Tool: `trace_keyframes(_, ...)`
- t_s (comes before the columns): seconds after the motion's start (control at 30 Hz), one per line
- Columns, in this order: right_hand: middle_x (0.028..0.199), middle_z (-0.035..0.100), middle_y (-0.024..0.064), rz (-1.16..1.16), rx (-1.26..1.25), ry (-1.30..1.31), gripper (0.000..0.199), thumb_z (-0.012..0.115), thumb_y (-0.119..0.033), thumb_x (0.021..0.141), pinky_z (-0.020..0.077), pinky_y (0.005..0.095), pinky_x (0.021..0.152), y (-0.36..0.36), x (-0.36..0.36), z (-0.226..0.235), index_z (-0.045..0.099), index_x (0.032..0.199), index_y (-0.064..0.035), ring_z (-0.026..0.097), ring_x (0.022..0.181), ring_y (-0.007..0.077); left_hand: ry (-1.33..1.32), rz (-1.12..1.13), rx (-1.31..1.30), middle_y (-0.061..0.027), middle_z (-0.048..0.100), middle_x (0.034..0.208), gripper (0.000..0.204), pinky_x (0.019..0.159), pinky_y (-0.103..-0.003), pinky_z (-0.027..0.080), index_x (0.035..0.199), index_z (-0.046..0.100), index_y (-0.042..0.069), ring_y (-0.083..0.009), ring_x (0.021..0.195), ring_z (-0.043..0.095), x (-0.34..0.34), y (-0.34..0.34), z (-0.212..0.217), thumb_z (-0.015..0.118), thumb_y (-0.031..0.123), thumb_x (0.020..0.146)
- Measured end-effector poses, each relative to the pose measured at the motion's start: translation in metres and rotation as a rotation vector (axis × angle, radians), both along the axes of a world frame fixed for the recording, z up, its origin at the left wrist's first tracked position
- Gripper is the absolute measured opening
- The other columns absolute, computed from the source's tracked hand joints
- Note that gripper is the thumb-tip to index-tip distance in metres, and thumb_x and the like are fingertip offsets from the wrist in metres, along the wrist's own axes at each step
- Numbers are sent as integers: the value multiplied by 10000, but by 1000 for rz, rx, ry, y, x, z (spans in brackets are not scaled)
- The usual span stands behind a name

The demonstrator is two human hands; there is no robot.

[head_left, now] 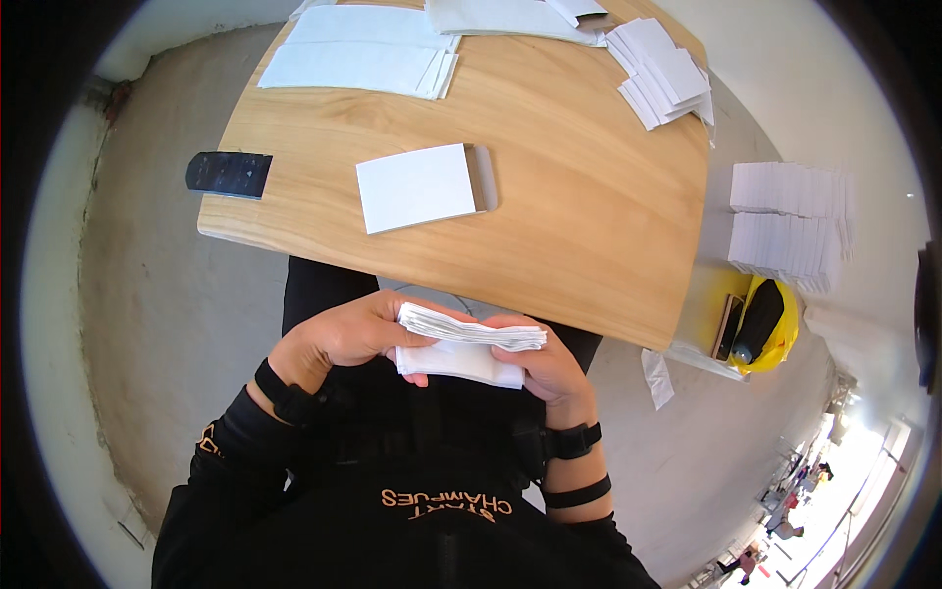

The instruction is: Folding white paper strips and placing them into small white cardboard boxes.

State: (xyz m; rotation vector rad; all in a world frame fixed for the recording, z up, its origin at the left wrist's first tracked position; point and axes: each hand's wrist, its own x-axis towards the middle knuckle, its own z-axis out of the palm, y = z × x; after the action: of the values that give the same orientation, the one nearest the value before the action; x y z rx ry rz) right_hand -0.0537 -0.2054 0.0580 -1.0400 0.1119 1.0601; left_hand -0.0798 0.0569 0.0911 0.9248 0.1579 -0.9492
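Between both hands, in front of my body and just off the table's near edge, is a folded stack of thin white sheets (461, 365). My left hand (339, 329) grips its left end, with the thumb on top and fingers underneath. At the right end, my right hand (557, 365) is closed on the same stack, its thumb pressed against the layers. The upper part is a thick bundle of edges, and a smoother flap hangs below it. On the table beyond lies a white carton (417, 187), its right end open with a flap sticking out.
Piles of flat white sheets (358, 54) lie along the wooden table's (549, 137) far side, with flat white cartons (667, 79) at far right. A dark flat object (231, 175) overhangs the left edge. Stacked white cartons (785, 221) and a yellow bag (783, 329) stand to the right.
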Motion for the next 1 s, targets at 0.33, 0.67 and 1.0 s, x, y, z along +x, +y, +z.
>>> trace_keyframes(0.33, 1140, 631, 99, -323, 40, 101, 344, 607, 12, 868, 492, 300, 892, -16, 8, -14, 577, 1210, 33, 608, 1009, 171, -293, 158, 471, -95, 646, 943, 368, 710, -291, 518, 1224, 545, -1, -154, 750, 620, 38, 8, 0, 610, 190, 917)
trace_keyframes(0.67, 1135, 621, 88, -500, -44, 30, 342, 607, -38, 889, 502, 328, 827, -28, 8, -16, 552, 1224, 8, 601, 1005, 188, -1189, 115, 1645, -195, 428, 1254, 999, 1069, -471, 302, 1368, 336, -26, -373, 1248, 367, 83, -9, -58, 867, 273, 576)
trace_keyframes(1.0, 1264, 565, 101, -542, -12, 1, 484, 609, -53, 885, 474, 341, 941, -32, 8, -19, 453, 1339, 5, 559, 1138, 198, -1117, 4, 1347, -180, 429, 1286, 882, 1062, -469, 317, 1312, 427, 27, -385, 1209, 395, 45, -11, -35, 849, 164, 550)
